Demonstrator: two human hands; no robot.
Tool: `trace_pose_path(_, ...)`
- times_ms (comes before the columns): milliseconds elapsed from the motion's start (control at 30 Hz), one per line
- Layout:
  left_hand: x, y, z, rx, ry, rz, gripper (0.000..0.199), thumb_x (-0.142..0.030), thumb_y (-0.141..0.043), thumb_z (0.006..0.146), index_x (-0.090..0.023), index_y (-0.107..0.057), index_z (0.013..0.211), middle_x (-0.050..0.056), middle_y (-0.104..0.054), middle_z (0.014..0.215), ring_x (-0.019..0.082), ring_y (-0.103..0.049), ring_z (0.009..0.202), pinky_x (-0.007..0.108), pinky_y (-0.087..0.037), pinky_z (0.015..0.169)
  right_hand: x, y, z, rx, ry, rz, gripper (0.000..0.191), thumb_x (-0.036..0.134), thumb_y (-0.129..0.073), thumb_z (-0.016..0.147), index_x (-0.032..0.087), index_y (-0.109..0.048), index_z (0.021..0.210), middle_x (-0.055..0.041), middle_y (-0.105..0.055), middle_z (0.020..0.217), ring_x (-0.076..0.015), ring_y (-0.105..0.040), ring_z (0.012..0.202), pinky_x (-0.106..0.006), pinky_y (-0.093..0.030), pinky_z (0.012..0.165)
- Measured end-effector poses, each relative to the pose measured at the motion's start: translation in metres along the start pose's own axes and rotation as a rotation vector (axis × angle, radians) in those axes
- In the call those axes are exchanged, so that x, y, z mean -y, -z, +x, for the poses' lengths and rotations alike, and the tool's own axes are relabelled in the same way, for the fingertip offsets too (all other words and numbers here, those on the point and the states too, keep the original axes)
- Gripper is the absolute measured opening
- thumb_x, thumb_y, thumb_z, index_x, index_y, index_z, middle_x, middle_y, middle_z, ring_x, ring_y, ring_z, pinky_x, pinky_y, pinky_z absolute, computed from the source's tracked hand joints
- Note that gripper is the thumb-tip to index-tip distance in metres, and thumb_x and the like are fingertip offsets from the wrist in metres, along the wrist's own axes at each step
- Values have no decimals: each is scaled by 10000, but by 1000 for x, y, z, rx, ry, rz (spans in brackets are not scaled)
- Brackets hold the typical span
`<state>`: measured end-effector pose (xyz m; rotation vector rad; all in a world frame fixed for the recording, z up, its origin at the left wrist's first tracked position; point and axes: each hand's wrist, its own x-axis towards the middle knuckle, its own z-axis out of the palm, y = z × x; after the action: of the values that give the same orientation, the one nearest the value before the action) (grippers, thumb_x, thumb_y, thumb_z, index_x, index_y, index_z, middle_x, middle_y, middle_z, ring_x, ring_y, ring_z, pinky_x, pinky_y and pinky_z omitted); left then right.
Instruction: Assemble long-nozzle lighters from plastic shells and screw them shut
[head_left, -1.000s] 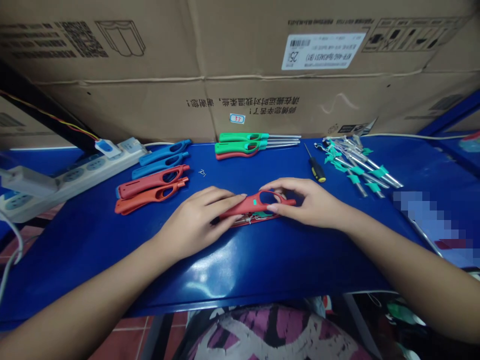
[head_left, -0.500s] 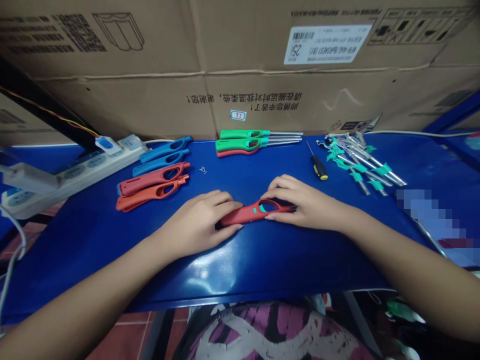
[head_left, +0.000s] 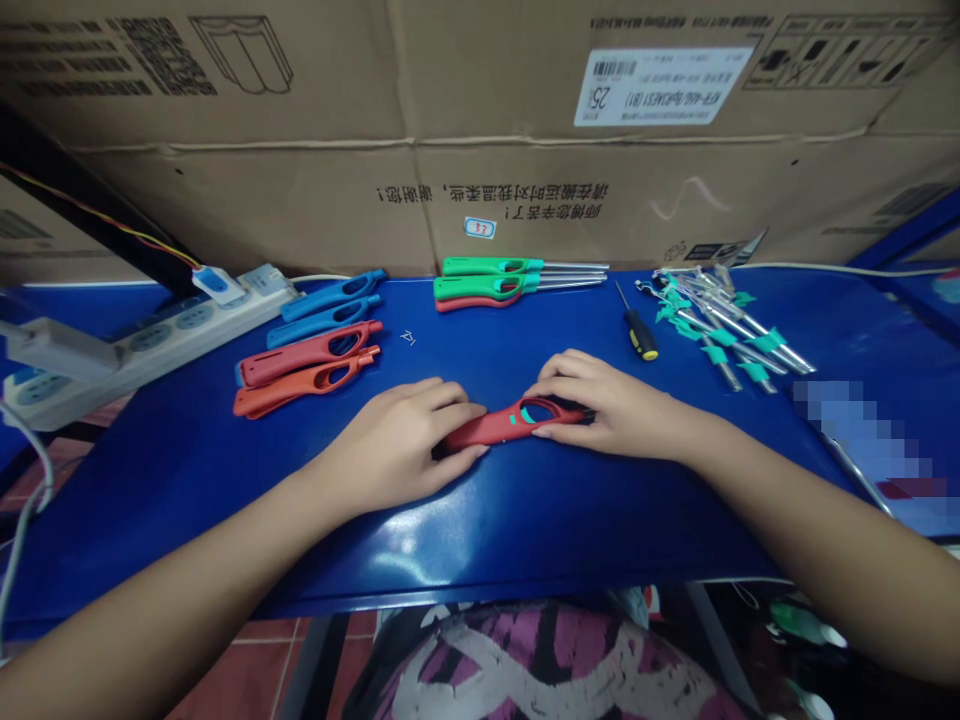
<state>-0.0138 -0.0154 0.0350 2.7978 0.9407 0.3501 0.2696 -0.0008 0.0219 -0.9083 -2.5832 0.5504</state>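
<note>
- Head view: left hand [head_left: 409, 438] and right hand [head_left: 604, 405] pinch opposite ends of the red casing [head_left: 495, 428] on the counter [head_left: 532, 530], front-left of the screwdriver [head_left: 640, 337].
- I judge the red casing closed.
- Left of the screwdriver, rodded lighters [head_left: 472, 288] look finished, bare shells [head_left: 289, 364] unfinished; right, rod assemblies [head_left: 718, 354] lie loose.

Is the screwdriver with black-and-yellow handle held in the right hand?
No, the screwdriver lies on the glossy blue table, while the right hand holds the red plastic lighter-shaped casing.
</note>
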Motion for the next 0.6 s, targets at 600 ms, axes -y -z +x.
trace_pose_path(600,-5,-1,-3,15,93,16,294,-391,-642,941,-212,-705,1166,62,-697,1027,222,-663,933,312,-526,736,6,-3,0,15,3,-187,335,427,-626,944,201,-659,1188,-104,-639,1078,-260,-582,1007,-423,-474,873)
